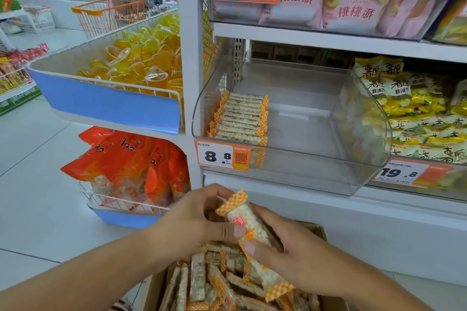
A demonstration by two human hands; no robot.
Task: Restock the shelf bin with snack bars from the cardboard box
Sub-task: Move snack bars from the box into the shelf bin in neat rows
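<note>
Our left hand (pixel 199 214) and right hand (pixel 290 252) both grasp a bundle of snack bars (pixel 249 228) above the cardboard box (pixel 151 293). We should square them, then lift into the clear shelf bin (pixel 290 159), beside the standing row (pixel 240 118), clearing its tall front lip.

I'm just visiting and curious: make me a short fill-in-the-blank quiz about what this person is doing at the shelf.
1. Both hands, left hand and right hand, hold snack bars above the ____ box.
2. The row of bars already in the clear bin lies along its ____ side.
3. The price tag on that bin reads ____.

Missing words: cardboard; left; 8.8
</note>
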